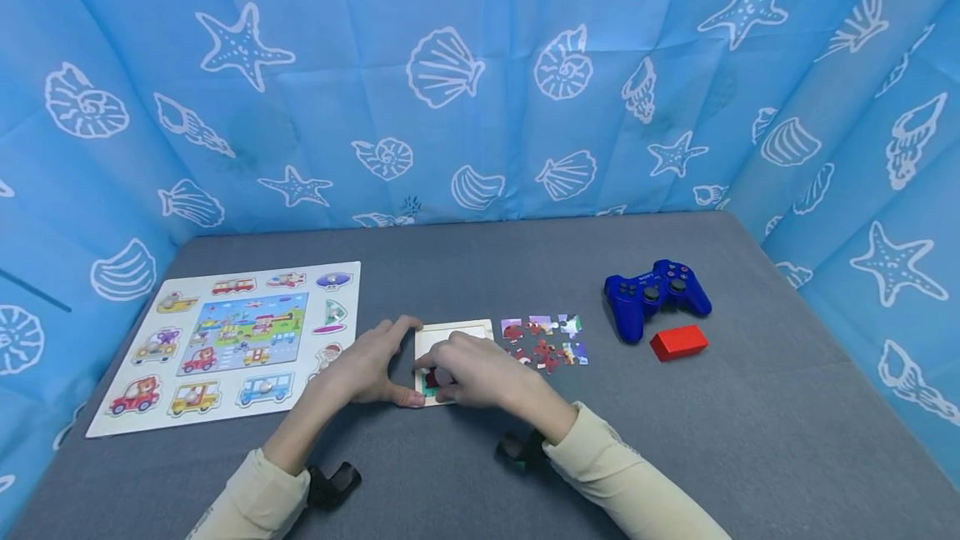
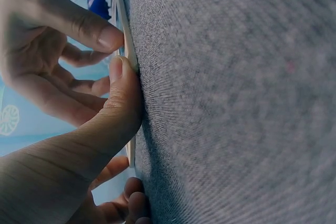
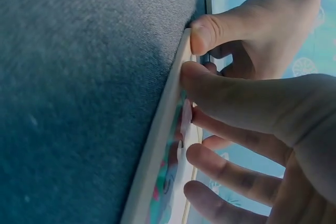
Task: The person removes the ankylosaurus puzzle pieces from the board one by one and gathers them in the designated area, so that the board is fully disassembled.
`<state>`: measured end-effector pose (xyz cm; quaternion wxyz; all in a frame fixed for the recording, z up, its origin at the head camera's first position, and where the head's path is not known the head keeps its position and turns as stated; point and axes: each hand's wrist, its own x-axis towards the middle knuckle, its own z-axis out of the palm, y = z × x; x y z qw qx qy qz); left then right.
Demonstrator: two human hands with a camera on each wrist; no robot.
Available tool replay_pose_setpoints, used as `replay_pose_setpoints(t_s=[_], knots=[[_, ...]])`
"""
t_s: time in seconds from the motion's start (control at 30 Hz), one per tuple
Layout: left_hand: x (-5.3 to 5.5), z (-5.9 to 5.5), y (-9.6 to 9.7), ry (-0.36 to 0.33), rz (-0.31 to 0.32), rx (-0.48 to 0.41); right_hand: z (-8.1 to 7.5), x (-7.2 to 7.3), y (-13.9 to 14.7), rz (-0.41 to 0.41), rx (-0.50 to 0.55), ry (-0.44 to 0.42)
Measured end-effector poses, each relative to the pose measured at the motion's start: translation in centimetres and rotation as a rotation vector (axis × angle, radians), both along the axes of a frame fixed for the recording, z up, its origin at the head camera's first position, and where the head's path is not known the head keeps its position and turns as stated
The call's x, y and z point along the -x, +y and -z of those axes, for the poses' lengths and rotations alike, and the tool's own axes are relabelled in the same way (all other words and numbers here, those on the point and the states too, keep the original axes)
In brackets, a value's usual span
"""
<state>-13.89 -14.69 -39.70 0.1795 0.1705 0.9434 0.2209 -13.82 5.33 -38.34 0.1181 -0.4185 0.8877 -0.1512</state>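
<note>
Puzzle tray (image 1: pixel 457 327) has sides running forward, long axis unclear

Left hand (image 1: pixel 371 365) thumb splayed wide; right hand (image 1: pixel 482 369) palm down.

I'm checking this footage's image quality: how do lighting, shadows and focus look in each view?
Head: soft, fairly even light, white prints on the curtain clear; left wrist: the near tablecloth blurs toward the right, with shadow beside the left hand; right wrist: the tablecloth looks dim and bluish, darker along the wooden tray, whose picture looks soft.
</note>
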Motion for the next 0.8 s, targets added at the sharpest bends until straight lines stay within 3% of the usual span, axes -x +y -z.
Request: replay_pose_setpoints(t_s=[0.37,0.8], knots=[[-0.06,-0.08,0.08,0.000,-0.002,0.004,-0.16,-0.52,0.11,0.056,-0.106,-0.009],[-0.07,-0.07,0.11,0.007,-0.001,-0.003,0.04,-0.55,-0.05,0.079,-0.085,-0.041]])
